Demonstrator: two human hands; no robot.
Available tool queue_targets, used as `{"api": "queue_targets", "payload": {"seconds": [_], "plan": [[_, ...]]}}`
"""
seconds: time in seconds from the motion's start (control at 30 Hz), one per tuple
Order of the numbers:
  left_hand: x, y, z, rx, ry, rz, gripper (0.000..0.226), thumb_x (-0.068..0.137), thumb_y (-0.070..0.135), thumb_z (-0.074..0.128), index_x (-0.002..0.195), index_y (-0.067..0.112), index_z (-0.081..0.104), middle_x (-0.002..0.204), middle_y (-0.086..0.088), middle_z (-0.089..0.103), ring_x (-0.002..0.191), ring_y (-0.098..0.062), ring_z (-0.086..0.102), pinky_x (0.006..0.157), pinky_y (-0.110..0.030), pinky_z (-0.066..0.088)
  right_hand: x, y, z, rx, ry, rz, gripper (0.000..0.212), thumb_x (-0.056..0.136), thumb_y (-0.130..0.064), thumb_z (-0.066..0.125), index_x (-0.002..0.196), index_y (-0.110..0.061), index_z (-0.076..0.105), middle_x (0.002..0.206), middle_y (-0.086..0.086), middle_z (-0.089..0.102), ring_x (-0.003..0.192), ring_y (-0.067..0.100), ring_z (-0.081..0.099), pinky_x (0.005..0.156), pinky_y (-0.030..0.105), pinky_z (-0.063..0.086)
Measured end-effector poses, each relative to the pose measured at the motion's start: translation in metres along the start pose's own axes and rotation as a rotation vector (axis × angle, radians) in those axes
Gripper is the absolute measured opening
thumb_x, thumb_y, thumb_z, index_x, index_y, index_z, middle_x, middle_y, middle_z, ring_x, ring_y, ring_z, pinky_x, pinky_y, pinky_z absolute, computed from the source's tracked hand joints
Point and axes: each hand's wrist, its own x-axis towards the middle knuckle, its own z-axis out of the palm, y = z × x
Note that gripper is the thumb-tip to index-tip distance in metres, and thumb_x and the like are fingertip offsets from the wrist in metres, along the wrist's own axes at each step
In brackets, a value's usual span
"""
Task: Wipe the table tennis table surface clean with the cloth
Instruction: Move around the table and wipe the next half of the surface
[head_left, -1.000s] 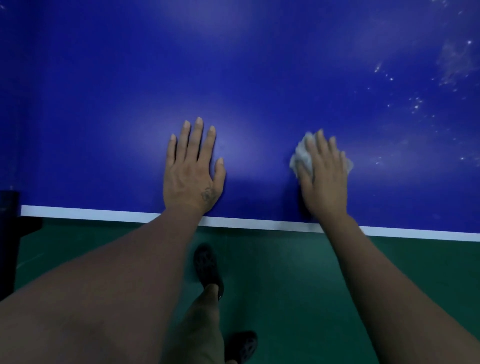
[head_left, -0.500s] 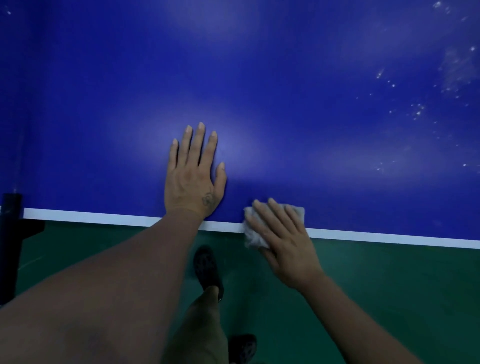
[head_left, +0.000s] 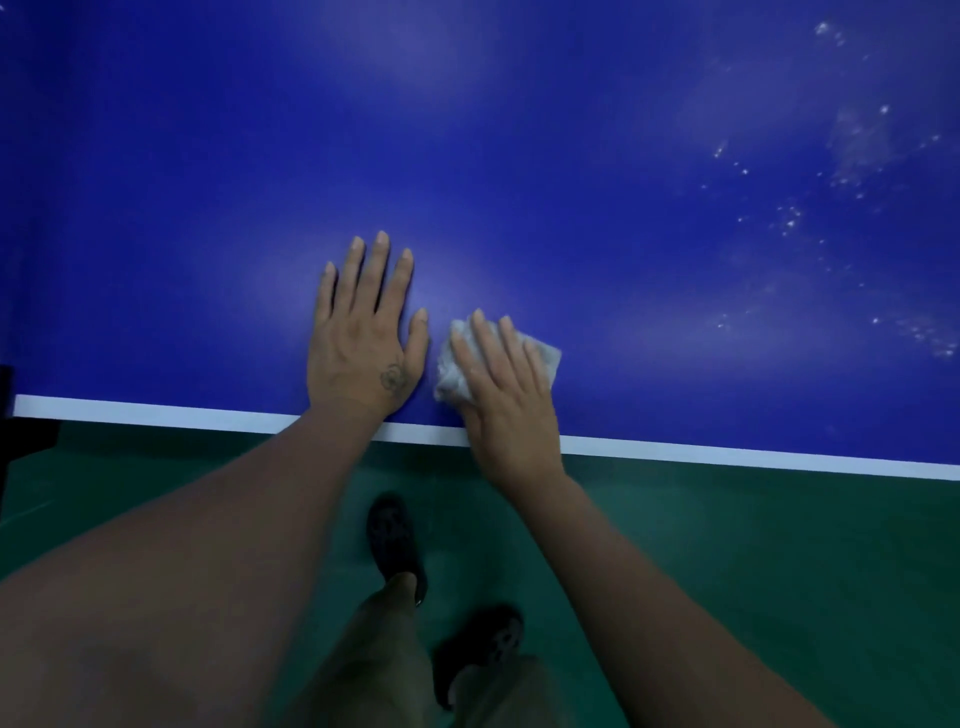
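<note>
Green floor (head_left: 727, 571) and dark shoes (head_left: 395, 540) lay nearest. Beyond the white edge line (head_left: 727, 457), the left hand (head_left: 363, 343) rested flat, fingers straight, on the blue desk (head_left: 467, 156); just beside it the right hand (head_left: 504, 384) pressed the cloth (head_left: 452, 374) with straight fingers. White specks (head_left: 789, 218) dotted the far right.
</note>
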Motion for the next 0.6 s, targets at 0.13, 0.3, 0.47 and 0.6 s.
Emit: {"api": "queue_targets", "payload": {"seconds": [0.13, 0.3, 0.47, 0.6], "plan": [[-0.001, 0.005, 0.000, -0.002, 0.001, 0.006, 0.063, 0.112, 0.042, 0.034, 0.168, 0.014, 0.026, 0.177, -0.009, 0.017, 0.165, -0.029, 0.010, 0.133, -0.053, 0.010, -0.023, 0.032, -0.017, -0.032, -0.035, -0.026, 0.067, 0.107, -0.026, 0.055, 0.168, -0.017, 0.029, 0.177, 0.003, 0.020, 0.166, 0.028, 0.008, 0.134, 0.049, 0.012], [0.012, 0.040, -0.005, -0.049, 0.026, -0.063, 0.061, 0.112, 0.041, 0.034, 0.164, 0.009, 0.036, 0.174, -0.013, 0.026, 0.163, -0.032, 0.016, 0.133, -0.054, 0.009, 0.014, 0.077, -0.033, -0.055, -0.025, -0.063, 0.063, 0.111, -0.034, 0.045, 0.169, -0.016, 0.027, 0.177, 0.003, 0.022, 0.165, 0.028, 0.012, 0.133, 0.051, 0.013], [0.063, 0.090, 0.002, -0.069, 0.018, -0.092, 0.062, 0.113, 0.045, 0.031, 0.164, 0.010, 0.036, 0.174, -0.010, 0.027, 0.163, -0.029, 0.016, 0.133, -0.052, 0.011, 0.089, 0.129, -0.050, -0.059, 0.021, -0.116, 0.062, 0.112, -0.035, 0.046, 0.168, -0.014, 0.030, 0.176, 0.004, 0.025, 0.165, 0.028, 0.015, 0.134, 0.050, 0.011], [0.126, 0.125, 0.013, -0.051, 0.028, -0.137, 0.062, 0.113, 0.047, 0.029, 0.165, 0.012, 0.035, 0.173, -0.009, 0.028, 0.163, -0.027, 0.017, 0.133, -0.050, 0.011, 0.169, 0.176, -0.067, -0.032, 0.005, -0.212, 0.061, 0.112, -0.040, 0.044, 0.166, -0.014, 0.034, 0.175, 0.003, 0.028, 0.164, 0.028, 0.018, 0.134, 0.050, 0.013]]}}
